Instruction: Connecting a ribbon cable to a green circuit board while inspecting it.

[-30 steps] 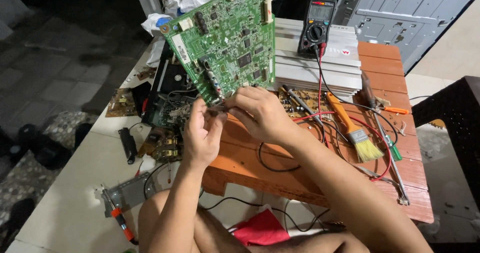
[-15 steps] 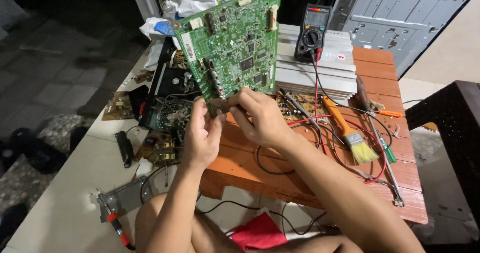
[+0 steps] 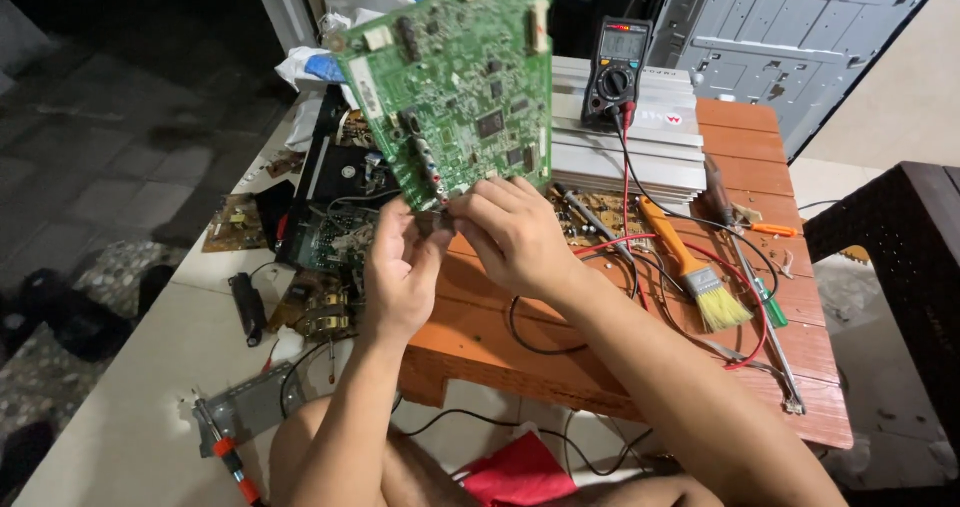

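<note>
A large green circuit board point(image 3: 455, 77) is held upright and tilted above an orange wooden stool point(image 3: 640, 357). My left hand point(image 3: 400, 272) pinches its lower edge from below. My right hand point(image 3: 515, 232) grips the same lower edge just to the right, fingers curled over a small part at the board's bottom. Both hands touch each other at the board's corner.
A black multimeter point(image 3: 618, 72) with red and black leads rests on a silver metal case point(image 3: 625, 142). A paintbrush point(image 3: 700, 272), screwdrivers point(image 3: 745, 257) and wires lie on the stool. Smaller circuit boards point(image 3: 320, 237) are scattered on the white floor. A dark chair point(image 3: 900, 257) stands right.
The green board has been lifted higher and closer to the camera, and both hands rose with it. The view has shifted slightly.
</note>
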